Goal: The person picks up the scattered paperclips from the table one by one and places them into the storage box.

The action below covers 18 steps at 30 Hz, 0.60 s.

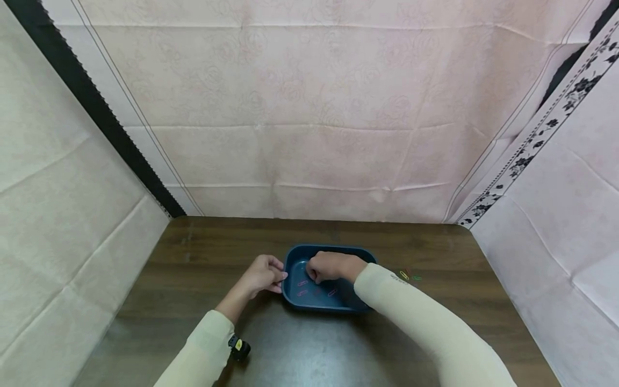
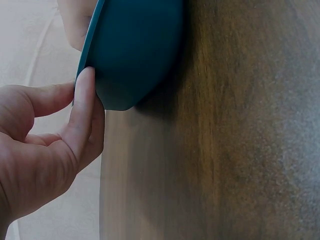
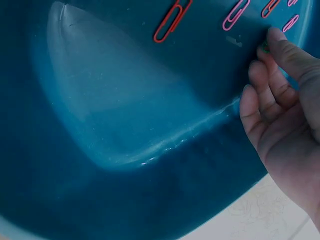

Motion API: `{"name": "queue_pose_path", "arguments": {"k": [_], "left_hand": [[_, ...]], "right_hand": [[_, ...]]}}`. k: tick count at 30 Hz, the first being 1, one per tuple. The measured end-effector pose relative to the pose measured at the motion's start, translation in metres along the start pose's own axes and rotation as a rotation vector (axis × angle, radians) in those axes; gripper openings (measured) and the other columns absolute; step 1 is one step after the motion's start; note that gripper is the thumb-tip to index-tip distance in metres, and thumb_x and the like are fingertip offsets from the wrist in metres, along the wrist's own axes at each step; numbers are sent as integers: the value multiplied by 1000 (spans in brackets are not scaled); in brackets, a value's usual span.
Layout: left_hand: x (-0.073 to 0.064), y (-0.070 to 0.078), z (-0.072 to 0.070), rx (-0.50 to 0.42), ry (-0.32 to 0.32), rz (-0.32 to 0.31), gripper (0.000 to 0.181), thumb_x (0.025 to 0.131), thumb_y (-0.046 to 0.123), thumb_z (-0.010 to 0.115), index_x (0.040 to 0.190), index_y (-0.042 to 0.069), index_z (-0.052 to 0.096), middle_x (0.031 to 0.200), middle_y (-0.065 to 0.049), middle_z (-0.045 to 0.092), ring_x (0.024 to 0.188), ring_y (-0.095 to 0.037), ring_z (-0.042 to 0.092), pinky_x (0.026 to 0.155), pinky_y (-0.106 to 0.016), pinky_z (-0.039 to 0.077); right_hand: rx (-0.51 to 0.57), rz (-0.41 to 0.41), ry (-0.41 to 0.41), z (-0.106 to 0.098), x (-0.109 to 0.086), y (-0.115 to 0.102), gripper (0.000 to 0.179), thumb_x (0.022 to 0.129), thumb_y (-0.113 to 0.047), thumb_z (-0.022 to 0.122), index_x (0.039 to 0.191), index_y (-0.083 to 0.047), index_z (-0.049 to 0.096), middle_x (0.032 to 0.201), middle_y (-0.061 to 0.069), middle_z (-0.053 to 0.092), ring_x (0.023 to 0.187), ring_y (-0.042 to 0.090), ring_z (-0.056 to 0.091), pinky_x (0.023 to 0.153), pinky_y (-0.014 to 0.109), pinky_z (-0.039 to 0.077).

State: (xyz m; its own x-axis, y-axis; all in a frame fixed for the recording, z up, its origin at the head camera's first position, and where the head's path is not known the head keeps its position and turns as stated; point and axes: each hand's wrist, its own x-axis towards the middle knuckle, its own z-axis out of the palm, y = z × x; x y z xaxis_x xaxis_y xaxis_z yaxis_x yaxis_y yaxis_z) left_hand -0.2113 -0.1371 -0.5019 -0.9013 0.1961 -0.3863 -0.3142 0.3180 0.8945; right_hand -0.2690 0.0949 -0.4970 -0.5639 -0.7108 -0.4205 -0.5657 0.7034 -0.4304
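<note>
A blue plastic tray (image 1: pixel 314 308) sits on the wooden table. My left hand (image 1: pixel 261 277) pinches its left rim; in the left wrist view the thumb is on one side of the tray wall (image 2: pixel 135 55) and the fingers on the other. Inside the tray, my right hand (image 3: pixel 290 90) pinches a small green paper clip (image 3: pixel 265 47) between thumb and index finger, most of it hidden by the fingertips. Close by on the tray floor lie a red paper clip (image 3: pixel 172 21), a pink paper clip (image 3: pixel 236 15) and several more red and pink ones.
Right of the tray, partly behind the right sleeve (image 1: pixel 416 306), a yellow paper clip (image 1: pixel 404 275) and a green paper clip (image 1: pixel 416 278) lie on the table (image 1: pixel 300 349). Pale cloth walls (image 1: pixel 309 161) stand at the back and both sides.
</note>
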Motion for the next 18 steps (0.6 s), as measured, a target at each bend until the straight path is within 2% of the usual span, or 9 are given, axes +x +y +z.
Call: {"name": "queue_pose_path", "arguments": {"k": [12, 18], "left_hand": [[0, 1, 0, 1, 0, -2, 21, 100, 4, 65, 117, -5, 59, 93, -21, 67, 67, -21, 69, 66, -34, 66], [1, 1, 0, 1, -1, -8, 21, 100, 4, 65, 118, -5, 59, 94, -21, 67, 68, -21, 69, 67, -34, 66]], "right_hand": [[-61, -11, -9, -1, 0, -4, 6, 101, -17, 68, 96, -15, 71, 84, -4, 65, 72, 9, 60, 67, 20, 54], [-69, -21, -7, -3, 1, -3, 5, 101, -16, 68, 98, -19, 71, 87, -5, 67, 73, 8, 61, 69, 19, 56]]}}
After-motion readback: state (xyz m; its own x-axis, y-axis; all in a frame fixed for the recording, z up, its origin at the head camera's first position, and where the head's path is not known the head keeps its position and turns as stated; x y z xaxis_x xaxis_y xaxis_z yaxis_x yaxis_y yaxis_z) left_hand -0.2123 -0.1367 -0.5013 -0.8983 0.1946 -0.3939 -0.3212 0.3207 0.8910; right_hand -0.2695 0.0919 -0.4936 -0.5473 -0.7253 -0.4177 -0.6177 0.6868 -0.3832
